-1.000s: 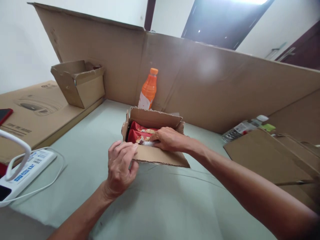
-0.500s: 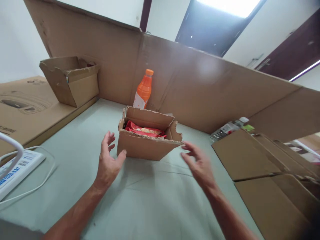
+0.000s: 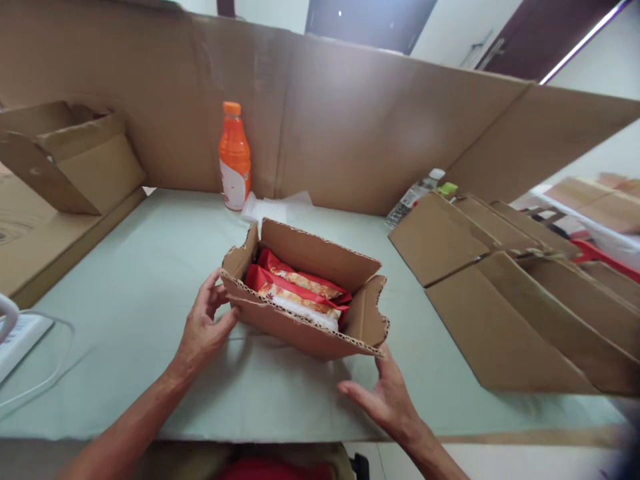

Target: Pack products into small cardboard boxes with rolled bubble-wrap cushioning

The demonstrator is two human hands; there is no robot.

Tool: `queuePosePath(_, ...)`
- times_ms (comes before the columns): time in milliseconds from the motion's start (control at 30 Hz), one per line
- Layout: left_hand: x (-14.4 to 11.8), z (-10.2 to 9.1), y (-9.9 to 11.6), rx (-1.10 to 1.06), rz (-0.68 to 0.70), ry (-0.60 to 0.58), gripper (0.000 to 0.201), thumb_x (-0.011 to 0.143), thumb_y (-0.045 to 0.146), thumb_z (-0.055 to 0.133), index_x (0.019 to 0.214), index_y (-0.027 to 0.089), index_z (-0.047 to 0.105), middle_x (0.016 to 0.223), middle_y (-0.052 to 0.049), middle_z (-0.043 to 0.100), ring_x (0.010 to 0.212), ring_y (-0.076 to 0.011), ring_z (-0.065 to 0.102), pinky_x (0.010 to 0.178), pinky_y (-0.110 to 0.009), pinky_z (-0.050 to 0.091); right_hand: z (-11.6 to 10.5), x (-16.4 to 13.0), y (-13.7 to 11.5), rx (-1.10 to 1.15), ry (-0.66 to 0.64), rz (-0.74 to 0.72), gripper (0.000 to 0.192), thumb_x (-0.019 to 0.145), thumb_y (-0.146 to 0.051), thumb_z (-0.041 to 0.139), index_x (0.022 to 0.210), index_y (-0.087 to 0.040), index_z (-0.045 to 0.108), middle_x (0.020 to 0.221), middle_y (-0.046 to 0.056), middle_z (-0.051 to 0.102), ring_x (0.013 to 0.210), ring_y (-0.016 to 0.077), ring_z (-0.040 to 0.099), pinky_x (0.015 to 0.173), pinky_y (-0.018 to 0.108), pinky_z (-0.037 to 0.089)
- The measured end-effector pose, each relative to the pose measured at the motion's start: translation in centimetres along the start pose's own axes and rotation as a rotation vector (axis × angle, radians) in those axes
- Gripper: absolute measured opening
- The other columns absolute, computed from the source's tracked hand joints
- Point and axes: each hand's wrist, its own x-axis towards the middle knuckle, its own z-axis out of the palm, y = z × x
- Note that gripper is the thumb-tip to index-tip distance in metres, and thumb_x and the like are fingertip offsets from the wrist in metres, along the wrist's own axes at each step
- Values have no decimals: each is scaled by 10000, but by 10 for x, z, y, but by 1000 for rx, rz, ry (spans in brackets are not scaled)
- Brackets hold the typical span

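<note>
An open-topped cardboard box (image 3: 295, 330) stands at an angle on the pale green tabletop, between my two hands. Red snack packets (image 3: 300, 293) with pictures of food lie side by side inside it. My left hand (image 3: 205, 327) holds the box's left end, its fingers against the side wall and the thumb by the front corner. At the right end, my right hand (image 3: 385, 393) has its fingers against the box, partly hidden by the corner, while its thumb sticks out in front, apart from the cardboard.
An orange drink bottle (image 3: 235, 160) stands by the cardboard wall (image 3: 350, 127), beside crumpled clear plastic (image 3: 280, 208). To the right are cardboard boxes (image 3: 500, 320) and a leaning clear bottle (image 3: 413, 200). Another box (image 3: 95, 167) and a white power strip (image 3: 23, 343) are at left.
My hands have closed in on the box's two ends, and the box has turned, its right end now nearer me. More of the packets shows. The camera view has shifted too.
</note>
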Motion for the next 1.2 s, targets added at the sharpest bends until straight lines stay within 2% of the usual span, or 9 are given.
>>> queuePosePath(67, -6, 7, -2, 77, -22, 21, 719, 762, 438, 726, 1398, 219, 473, 1090, -59, 638, 965, -202, 651, 865, -356, 549, 0, 2, 11, 84, -45, 67, 1159, 694, -760, 717, 1575, -185, 229, 1559, 223, 386, 1378, 416, 458, 1092, 578, 440)
queuePosePath(167, -17, 11, -7, 127, -109, 104, 773, 706, 534, 750, 1364, 215, 499, 1013, -35, 589, 870, -190, 626, 748, -337, 559, 8, 24, 15, 257, -118, 89, 1304, 633, -842, 685, 1615, -240, 74, 1629, 193, 270, 1454, 406, 358, 1154, 575, 372)
queuePosePath(367, -16, 33, -10, 35, -200, 59, 886, 636, 528, 801, 1394, 233, 450, 975, -20, 573, 894, -212, 648, 804, -384, 573, 20, 51, 19, 397, -73, 29, 1324, 601, -754, 788, 1610, -282, 72, 1586, 159, 359, 1441, 374, 387, 1150, 530, 387)
queuePosePath(500, 20, 95, -4, -26, -133, -82, 937, 706, 460, 747, 1492, 228, 295, 1230, -113, 561, 1090, -252, 631, 925, -440, 541, 7, 64, 44, 414, 125, 78, 1192, 652, -655, 816, 1583, -318, 152, 1566, 135, 390, 1385, 333, 464, 1095, 491, 456)
queuePosePath(600, 52, 159, -4, 11, -33, -362, 907, 744, 401, 678, 1518, 194, 252, 1475, -203, 416, 1286, -319, 529, 1015, -505, 485, -15, 81, 77, 364, 320, 149, 1179, 654, -584, 838, 1571, -280, 162, 1547, 174, 402, 1355, 334, 490, 1045, 501, 490)
queuePosePath(767, 88, 255, -9, 39, 93, -630, 895, 705, 297, 684, 1515, 181, 321, 1556, -211, 348, 1395, -379, 419, 1087, -545, 419, -57, 97, 130, 31, 572, 324, 1197, 678, -553, 805, 1573, -148, 122, 1585, 259, 302, 1449, 366, 353, 1162, 577, 336)
queuePosePath(867, 97, 291, -14, 39, 130, -720, 910, 705, 298, 717, 1525, 211, 332, 1582, -195, 321, 1411, -380, 397, 1081, -531, 431, -69, 83, 148, -148, 549, 381, 1106, 736, -547, 756, 1565, -94, 181, 1597, 271, 267, 1490, 380, 273, 1208, 579, 261)
queuePosePath(1033, 101, 325, -25, 59, 192, -787, 1043, 675, 432, 804, 1553, 204, 289, 1614, -190, 250, 1436, -404, 347, 1128, -538, 383, -60, 51, 159, -153, 399, 338, 794, 867, -472, 626, 1535, -168, 325, 1533, 205, 417, 1424, 354, 413, 1148, 578, 384)
queuePosePath(1200, 103, 361, -34, 75, 220, -768, 1017, 782, 484, 717, 1575, 140, 181, 1591, -238, 263, 1409, -385, 386, 1119, -517, 394, -58, 61, 168, -74, 343, 342, 780, 827, -387, 623, 1510, -126, 353, 1567, 212, 373, 1457, 336, 373, 1193, 542, 334)
